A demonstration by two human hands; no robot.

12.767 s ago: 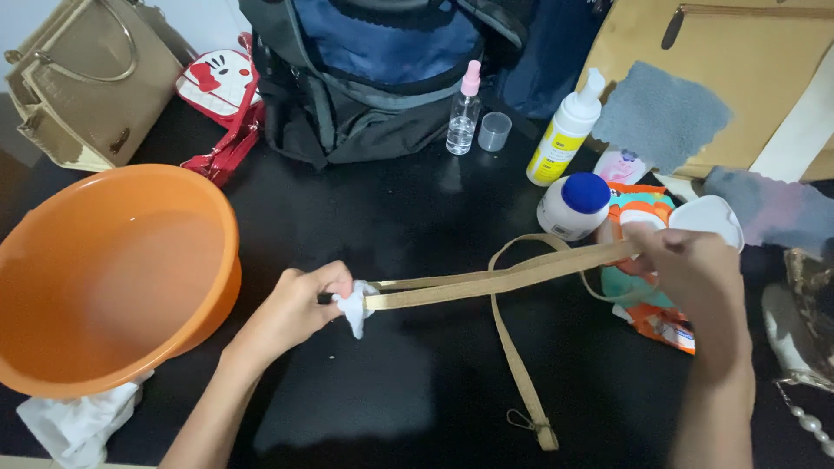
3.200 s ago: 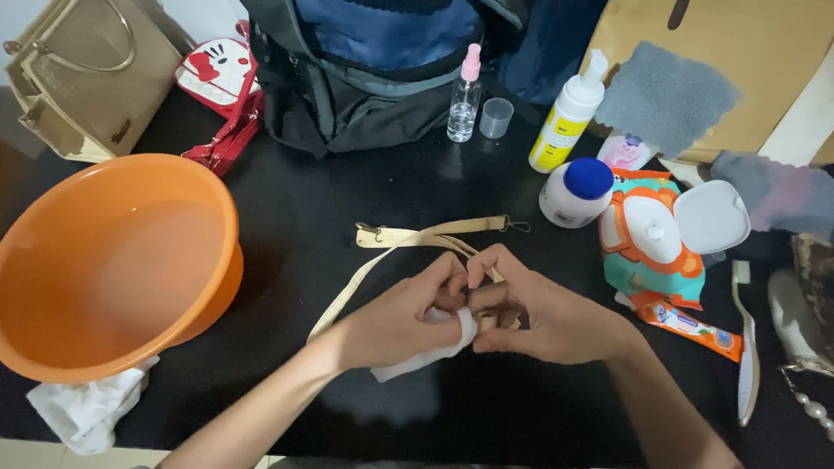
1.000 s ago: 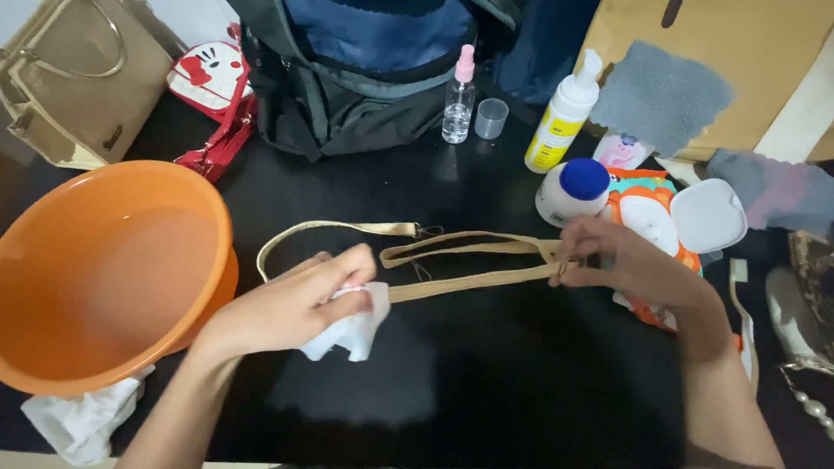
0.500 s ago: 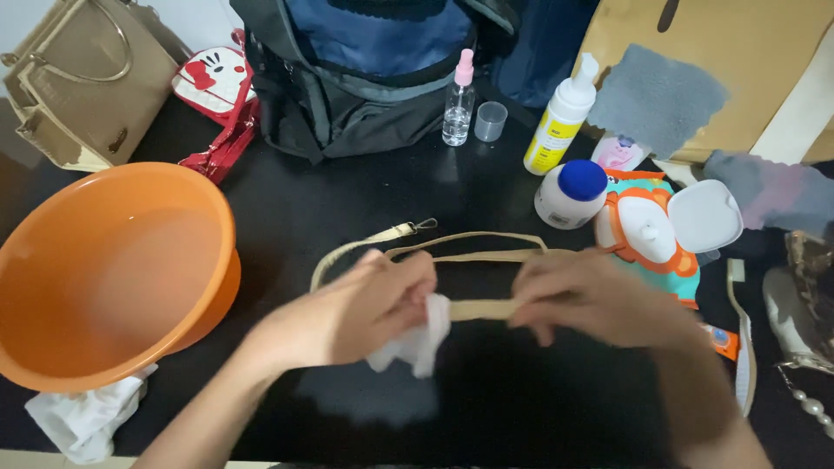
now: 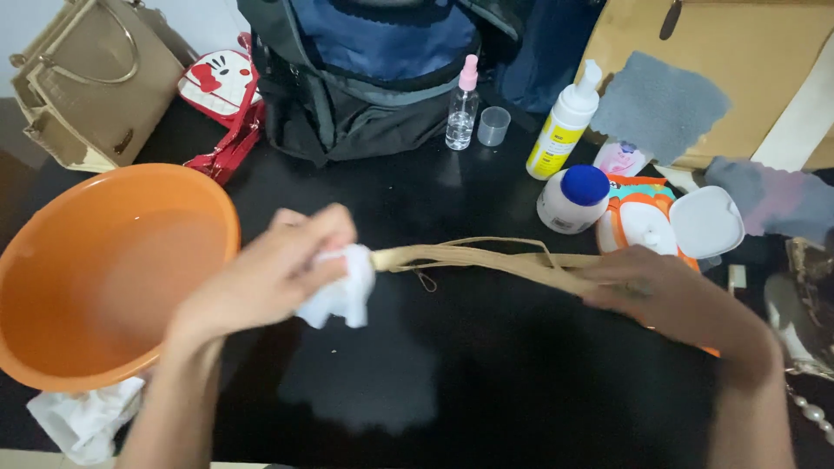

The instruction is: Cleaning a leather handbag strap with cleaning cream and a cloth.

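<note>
A tan bag strap (image 5: 486, 259) is stretched level above the black table (image 5: 486, 391), doubled into several bands. My left hand (image 5: 265, 278) pinches a crumpled white wipe (image 5: 340, 295) around the strap's left end. My right hand (image 5: 669, 295) grips the strap's right end near the wipes pack. A small metal clip hangs under the strap close to the wipe.
An orange basin (image 5: 100, 269) sits at the left, with used white wipes (image 5: 82, 421) below it. Behind stand a dark backpack (image 5: 365, 78), a tan handbag (image 5: 95, 82), a small spray bottle (image 5: 462, 108), a yellow pump bottle (image 5: 565, 126), a blue-capped jar (image 5: 573, 198) and an open wipes pack (image 5: 669, 226).
My left hand has slid the wipe leftward along the strap, from near my right hand to the strap's left end. My right hand has shifted right, pulling the strap taut.
</note>
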